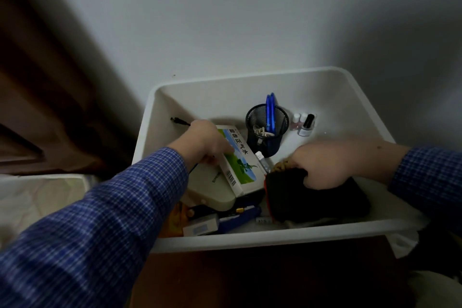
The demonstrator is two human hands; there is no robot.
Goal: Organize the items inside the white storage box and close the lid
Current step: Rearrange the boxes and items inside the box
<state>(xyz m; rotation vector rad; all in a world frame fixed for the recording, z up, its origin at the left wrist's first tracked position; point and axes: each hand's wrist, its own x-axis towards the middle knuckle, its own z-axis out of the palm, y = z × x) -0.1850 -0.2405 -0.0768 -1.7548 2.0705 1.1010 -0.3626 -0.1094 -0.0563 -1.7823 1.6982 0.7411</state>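
The white storage box stands open against the wall, with no lid in view. My left hand grips a green, blue and white medicine carton that lies on a flat beige device. My right hand grips a dark bundle of cloth at the box's right front. A black mesh pen cup with blue pens stands upright at the back. Small nail polish bottles stand to its right.
A black cable plug sticks out at the left inner wall. Small boxes and blue items crowd the front left of the box. A dark wooden door is on the left, a pale quilted surface below it.
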